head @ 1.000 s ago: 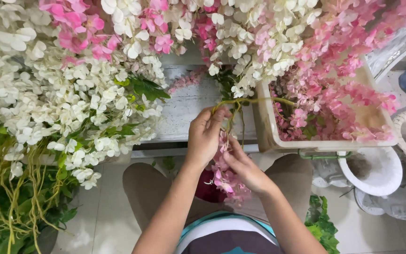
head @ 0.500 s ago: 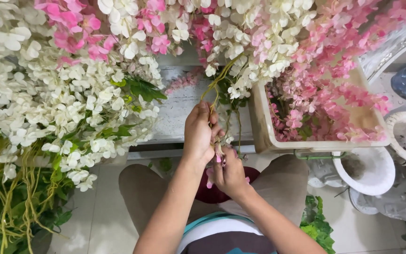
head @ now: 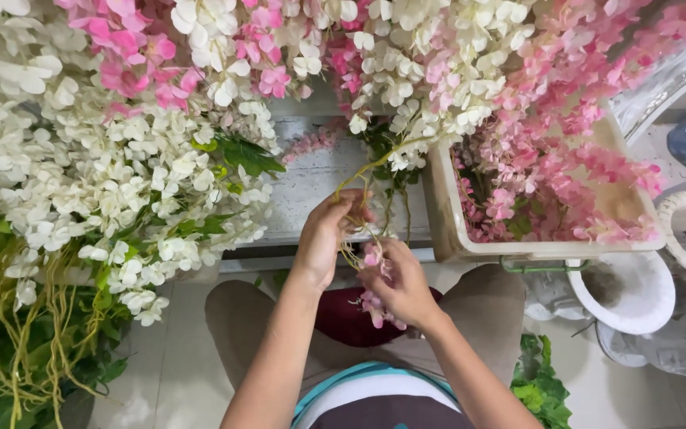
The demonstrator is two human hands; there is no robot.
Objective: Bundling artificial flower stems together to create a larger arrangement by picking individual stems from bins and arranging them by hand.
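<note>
The left hand (head: 329, 234) is closed in a pinch on a thin yellow-green flower stem (head: 375, 159). The stem's long axis runs from that grip up and to the right, arching toward the mass of white blossoms (head: 406, 87) overhead; its lower end passes down behind the fingers. The stem sits in front of the grey table (head: 311, 187) edge, between the white flower bank (head: 121, 183) on the left and the cream crate (head: 446, 222) on the right.

The right hand (head: 402, 290) lies just below and to the right of the left, curled shut around a short pink flower sprig (head: 375, 302). Pink blooms show above the thumb and hang beneath the palm, so the sprig runs roughly top to bottom. The two hands are close together; whether they touch cannot be told.

The crate holds pink blossom strands (head: 549, 183), some spilling over its rim. White round pots (head: 625, 290) stand on the floor to the right. Green leaves (head: 541, 389) lie beside the person's right knee. Yellow-green stems (head: 33, 334) hang at lower left beneath the white flowers
</note>
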